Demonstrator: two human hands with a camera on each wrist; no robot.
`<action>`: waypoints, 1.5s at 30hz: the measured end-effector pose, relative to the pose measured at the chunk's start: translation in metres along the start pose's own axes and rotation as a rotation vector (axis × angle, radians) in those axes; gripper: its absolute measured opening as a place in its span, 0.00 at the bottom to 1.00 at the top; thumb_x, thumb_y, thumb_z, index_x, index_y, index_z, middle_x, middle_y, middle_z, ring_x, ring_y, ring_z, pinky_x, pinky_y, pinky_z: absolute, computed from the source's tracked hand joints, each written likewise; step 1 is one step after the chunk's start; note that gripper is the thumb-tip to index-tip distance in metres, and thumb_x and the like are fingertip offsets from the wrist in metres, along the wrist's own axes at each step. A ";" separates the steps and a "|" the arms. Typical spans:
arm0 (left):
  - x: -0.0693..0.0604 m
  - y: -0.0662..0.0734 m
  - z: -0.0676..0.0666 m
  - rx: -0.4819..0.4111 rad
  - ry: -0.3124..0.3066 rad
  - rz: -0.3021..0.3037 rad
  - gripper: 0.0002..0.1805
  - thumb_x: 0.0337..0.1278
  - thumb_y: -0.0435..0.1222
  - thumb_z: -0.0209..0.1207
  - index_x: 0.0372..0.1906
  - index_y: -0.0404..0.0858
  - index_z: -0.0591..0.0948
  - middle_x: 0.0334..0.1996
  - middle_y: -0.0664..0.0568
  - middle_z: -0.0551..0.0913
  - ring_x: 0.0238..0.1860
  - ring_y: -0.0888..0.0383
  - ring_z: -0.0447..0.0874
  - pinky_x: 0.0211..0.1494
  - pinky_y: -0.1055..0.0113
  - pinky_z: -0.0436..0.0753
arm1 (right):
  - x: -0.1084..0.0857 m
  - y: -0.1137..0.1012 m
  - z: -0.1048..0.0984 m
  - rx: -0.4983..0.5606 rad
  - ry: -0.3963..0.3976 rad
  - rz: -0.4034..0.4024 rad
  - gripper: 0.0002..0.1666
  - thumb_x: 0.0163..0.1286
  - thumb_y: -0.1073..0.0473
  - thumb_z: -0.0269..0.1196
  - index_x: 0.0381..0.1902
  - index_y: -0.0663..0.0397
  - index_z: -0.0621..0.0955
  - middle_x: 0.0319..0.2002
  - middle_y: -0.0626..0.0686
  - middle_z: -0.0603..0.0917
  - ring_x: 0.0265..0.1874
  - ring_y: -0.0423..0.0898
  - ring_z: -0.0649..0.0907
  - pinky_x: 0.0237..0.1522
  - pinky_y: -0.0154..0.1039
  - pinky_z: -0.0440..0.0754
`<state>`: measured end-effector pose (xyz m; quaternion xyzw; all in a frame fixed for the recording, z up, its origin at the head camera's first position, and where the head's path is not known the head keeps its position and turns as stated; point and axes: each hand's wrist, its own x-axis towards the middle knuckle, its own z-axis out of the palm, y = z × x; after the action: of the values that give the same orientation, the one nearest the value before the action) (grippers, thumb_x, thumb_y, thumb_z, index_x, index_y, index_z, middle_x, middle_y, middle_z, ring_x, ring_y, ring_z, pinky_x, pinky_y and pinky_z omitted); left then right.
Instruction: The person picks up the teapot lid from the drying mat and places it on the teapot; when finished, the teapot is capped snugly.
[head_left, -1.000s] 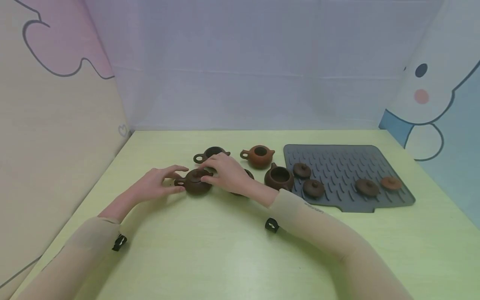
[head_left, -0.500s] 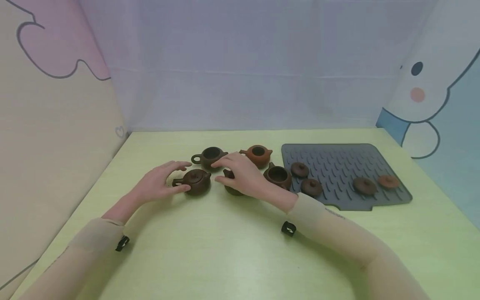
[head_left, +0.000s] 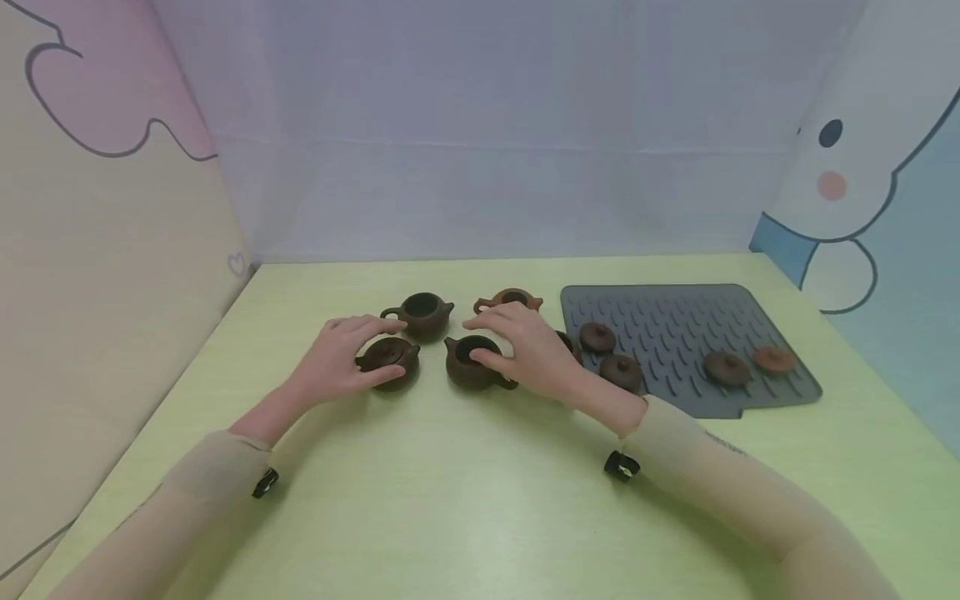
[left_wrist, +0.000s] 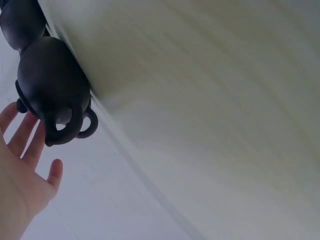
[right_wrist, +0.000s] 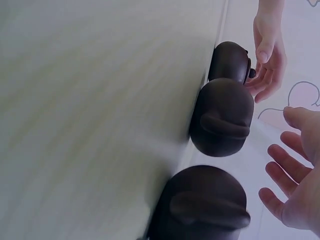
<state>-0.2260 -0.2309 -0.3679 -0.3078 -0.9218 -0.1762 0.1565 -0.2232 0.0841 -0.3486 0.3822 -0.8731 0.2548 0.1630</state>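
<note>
A dark brown teapot with its lid on stands left of centre in the head view. My left hand is spread around its handle side, fingers loose; in the left wrist view the fingertips are near the lid, and I cannot tell whether they touch. To its right stands a lidless dark teapot, spout toward the lidded one. Over that pot's right side hovers my right hand, fingers spread and holding nothing; the right wrist view shows the hand apart from the pots.
Behind stand another lidless dark teapot and a reddish one. My right hand mostly hides a further dark teapot. On the grey ridged mat lie dark lids and a reddish lid.
My right hand has left the lidded teapot and moved right, over the neighbouring lidless one. The left hand has shifted slightly right, farther over the lidded teapot.
</note>
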 end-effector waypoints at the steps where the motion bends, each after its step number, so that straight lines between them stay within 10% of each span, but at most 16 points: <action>1: 0.001 0.001 0.000 0.006 0.001 0.003 0.34 0.49 0.53 0.71 0.63 0.49 0.77 0.56 0.52 0.84 0.57 0.51 0.81 0.61 0.44 0.69 | -0.002 0.001 -0.002 0.003 0.007 0.004 0.22 0.66 0.50 0.67 0.57 0.48 0.82 0.57 0.49 0.84 0.60 0.49 0.79 0.63 0.48 0.76; 22: 0.024 0.027 0.011 0.010 0.004 0.070 0.33 0.50 0.54 0.70 0.61 0.47 0.79 0.54 0.55 0.87 0.57 0.54 0.83 0.67 0.43 0.65 | -0.064 0.037 -0.050 -0.053 0.146 0.049 0.21 0.64 0.58 0.70 0.55 0.54 0.82 0.54 0.54 0.84 0.56 0.53 0.79 0.54 0.51 0.79; 45: 0.041 0.040 0.025 0.127 -0.114 0.103 0.34 0.54 0.58 0.65 0.64 0.48 0.78 0.59 0.56 0.84 0.60 0.56 0.82 0.70 0.44 0.63 | -0.107 0.073 -0.086 -0.138 -0.141 0.288 0.22 0.71 0.60 0.62 0.62 0.56 0.77 0.59 0.60 0.81 0.60 0.60 0.76 0.60 0.61 0.73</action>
<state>-0.2366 -0.1698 -0.3644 -0.3537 -0.9215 -0.0913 0.1318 -0.2004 0.2379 -0.3531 0.2580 -0.9436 0.1876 0.0889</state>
